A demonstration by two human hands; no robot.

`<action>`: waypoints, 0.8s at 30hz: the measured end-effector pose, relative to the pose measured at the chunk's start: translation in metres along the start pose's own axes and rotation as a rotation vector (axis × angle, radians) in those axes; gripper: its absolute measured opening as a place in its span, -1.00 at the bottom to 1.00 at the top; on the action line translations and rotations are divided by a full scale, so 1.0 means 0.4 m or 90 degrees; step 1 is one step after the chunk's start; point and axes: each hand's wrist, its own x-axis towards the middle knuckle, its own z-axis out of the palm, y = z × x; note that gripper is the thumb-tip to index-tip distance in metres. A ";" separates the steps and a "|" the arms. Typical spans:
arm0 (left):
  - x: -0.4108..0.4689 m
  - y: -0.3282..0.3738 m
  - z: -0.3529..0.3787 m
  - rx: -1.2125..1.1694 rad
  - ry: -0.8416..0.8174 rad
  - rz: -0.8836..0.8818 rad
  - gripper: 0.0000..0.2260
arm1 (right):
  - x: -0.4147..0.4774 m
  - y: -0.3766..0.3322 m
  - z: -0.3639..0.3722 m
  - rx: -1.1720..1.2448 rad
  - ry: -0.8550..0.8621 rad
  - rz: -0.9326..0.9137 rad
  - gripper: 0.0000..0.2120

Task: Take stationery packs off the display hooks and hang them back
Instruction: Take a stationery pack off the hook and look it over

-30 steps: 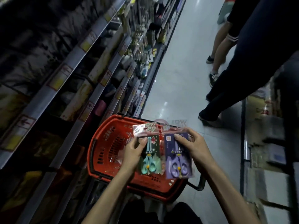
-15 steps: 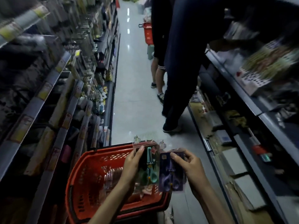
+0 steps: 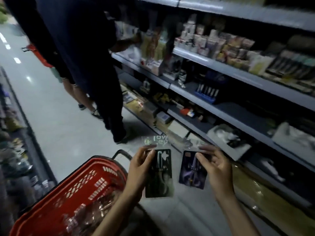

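Observation:
My left hand (image 3: 139, 169) grips the left edge of a green scissors pack (image 3: 161, 174), its clear header printed with pale letters. My right hand (image 3: 215, 165) holds a purple scissors pack (image 3: 191, 172) by its top right part, thumb on the front. Both packs are upright and side by side, a small gap between them, above the floor in front of the right-hand shelves. No display hook is plainly visible in this blurred view.
A red shopping basket (image 3: 56, 206) with wrapped items sits low on the left. Grey shelves (image 3: 238, 77) full of stationery line the right. A person in dark clothes (image 3: 88, 65) stands close ahead at those shelves, another person's legs behind. Pale floor runs up the aisle.
My view has swung from the left shelves across the aisle to the right shelves. Both hands kept their packs, which now sit further apart and right of the basket.

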 end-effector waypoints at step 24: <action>-0.485 0.152 1.257 -0.008 -0.561 0.155 -0.84 | -0.319 -0.214 -1.258 -0.010 0.454 -0.133 -0.37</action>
